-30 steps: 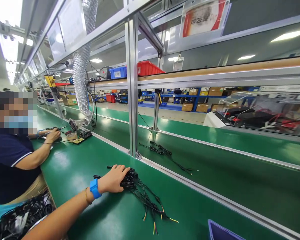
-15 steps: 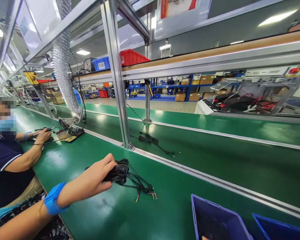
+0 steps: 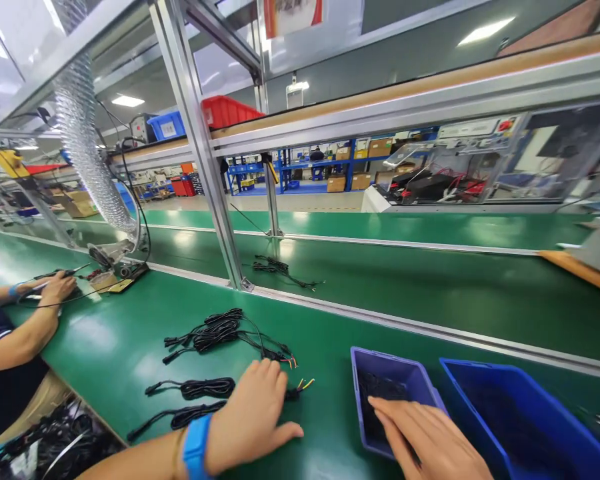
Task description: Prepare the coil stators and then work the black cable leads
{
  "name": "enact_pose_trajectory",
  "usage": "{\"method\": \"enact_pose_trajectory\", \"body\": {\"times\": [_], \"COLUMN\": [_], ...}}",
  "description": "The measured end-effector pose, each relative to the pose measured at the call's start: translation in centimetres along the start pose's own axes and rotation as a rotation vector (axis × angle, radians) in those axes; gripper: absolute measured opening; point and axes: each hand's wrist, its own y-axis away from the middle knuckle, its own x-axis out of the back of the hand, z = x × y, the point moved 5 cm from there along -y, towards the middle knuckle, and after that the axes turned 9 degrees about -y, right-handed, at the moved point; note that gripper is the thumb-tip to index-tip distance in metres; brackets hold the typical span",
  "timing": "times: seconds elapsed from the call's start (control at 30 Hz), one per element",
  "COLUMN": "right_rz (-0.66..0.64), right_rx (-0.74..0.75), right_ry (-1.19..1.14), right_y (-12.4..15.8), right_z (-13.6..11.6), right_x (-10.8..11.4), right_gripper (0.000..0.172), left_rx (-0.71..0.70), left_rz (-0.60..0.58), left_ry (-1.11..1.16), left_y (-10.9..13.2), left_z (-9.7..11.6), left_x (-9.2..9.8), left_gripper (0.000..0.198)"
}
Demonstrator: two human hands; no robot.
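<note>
My left hand (image 3: 255, 413), a blue band on its wrist, lies over two black cable bundles on the green bench. Its thumb is spread away from the fingers, whose tips are partly hidden. The upper of these cable bundles (image 3: 207, 388) shows yellow and red wire ends past my hand; below it is the other cable bundle (image 3: 197, 413). A larger pile of coiled black cables (image 3: 220, 333) rests just beyond. At the right, my right hand (image 3: 425, 437) reaches over the purple bin (image 3: 405, 360), which has small dark pieces inside. Those fingers are pressed together; anything between them is hidden.
A blue bin (image 3: 545, 387) stands right of the purple one. A metal post (image 3: 205, 153) rises from the bench's rail. More black cable (image 3: 275, 265) lies past the rail. At left, a co-worker's hands (image 3: 57, 288) work near a flexible silver duct (image 3: 87, 127).
My left hand has let go of the coiled cable bundle, now lying on the bench, and moved right and nearer. My right hand has come into fuller view. The camera has turned right.
</note>
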Motion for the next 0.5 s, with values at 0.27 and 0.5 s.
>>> {"method": "enact_pose_trajectory", "body": {"times": [0.27, 0.5], "right_rz": [-0.417, -0.379], "right_rx": [-0.364, -0.437], "right_ry": [0.122, 0.111], "right_y": [-1.1, -1.2], "right_z": [2.9, 2.6], "right_x": [-3.5, -3.7], "right_gripper": [0.013, 0.023], "left_rx": [-0.001, -0.014], "left_rz": [0.063, -0.054], "left_ry": [0.319, 1.121], "left_y": [-4.0, -8.1], "left_z": [0.5, 7.6], "left_x": [-1.8, 0.1], "left_gripper": [0.025, 0.048]}}
